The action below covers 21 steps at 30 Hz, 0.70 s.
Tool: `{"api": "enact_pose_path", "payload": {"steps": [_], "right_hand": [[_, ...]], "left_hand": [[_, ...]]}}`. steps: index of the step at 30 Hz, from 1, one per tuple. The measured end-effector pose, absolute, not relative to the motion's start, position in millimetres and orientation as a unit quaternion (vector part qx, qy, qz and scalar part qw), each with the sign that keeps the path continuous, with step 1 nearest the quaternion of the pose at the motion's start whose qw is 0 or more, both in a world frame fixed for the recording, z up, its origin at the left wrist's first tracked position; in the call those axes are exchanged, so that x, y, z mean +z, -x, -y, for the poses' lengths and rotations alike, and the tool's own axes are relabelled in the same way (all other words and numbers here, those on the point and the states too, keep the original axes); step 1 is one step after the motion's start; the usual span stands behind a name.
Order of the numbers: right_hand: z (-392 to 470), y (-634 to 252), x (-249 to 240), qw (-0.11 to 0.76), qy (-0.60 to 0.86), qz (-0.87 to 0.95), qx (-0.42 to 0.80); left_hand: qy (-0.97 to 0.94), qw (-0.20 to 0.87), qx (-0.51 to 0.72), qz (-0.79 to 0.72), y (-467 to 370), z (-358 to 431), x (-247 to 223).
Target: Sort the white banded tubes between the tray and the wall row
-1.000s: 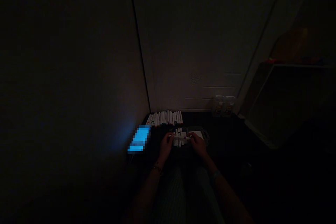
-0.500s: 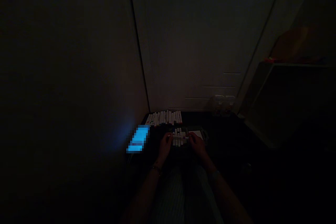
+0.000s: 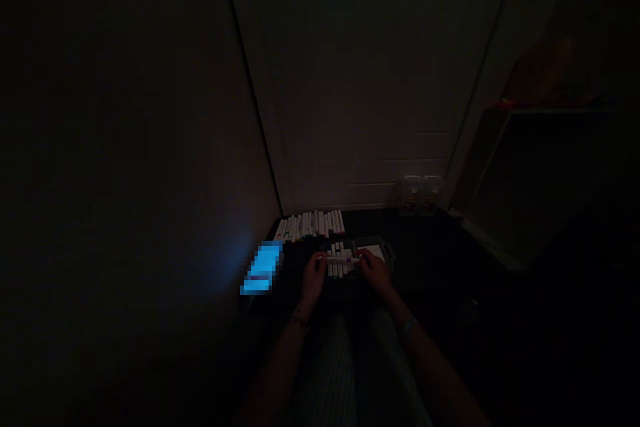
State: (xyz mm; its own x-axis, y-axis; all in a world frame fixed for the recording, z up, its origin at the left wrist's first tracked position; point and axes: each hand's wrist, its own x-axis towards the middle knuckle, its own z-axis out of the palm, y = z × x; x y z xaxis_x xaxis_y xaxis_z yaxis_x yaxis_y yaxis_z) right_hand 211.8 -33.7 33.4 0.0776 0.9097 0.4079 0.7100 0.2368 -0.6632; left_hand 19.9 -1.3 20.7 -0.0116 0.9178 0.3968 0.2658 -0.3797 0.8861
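White marker (image 3: pixel 338 259) is pinched near both ends by left hand (image 3: pixel 314 271) and right hand (image 3: pixel 375 271), held crosswise over case (image 3: pixel 381 240). Judged light, stiff, slightly slick; best gripped by the ends.

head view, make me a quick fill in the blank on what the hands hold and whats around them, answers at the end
The left hand and right hand hold one marker at its two ____.
The glowing screen shines ____.
At the back stand ____ clear containers.
The row of markers lies ____ from the hands than the open case.
Missing words: ends; blue; two; farther
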Motion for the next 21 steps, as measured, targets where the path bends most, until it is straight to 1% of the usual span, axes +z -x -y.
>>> {"api": "enact_pose_path", "payload": {"steps": [21], "right_hand": [[36.1, -211.9, 39.1, 0.411, 0.610, 0.667, 0.124]], "left_hand": [[-0.623, 0.306, 0.544, -0.471, -24.3, 2.8, 23.1]]}}
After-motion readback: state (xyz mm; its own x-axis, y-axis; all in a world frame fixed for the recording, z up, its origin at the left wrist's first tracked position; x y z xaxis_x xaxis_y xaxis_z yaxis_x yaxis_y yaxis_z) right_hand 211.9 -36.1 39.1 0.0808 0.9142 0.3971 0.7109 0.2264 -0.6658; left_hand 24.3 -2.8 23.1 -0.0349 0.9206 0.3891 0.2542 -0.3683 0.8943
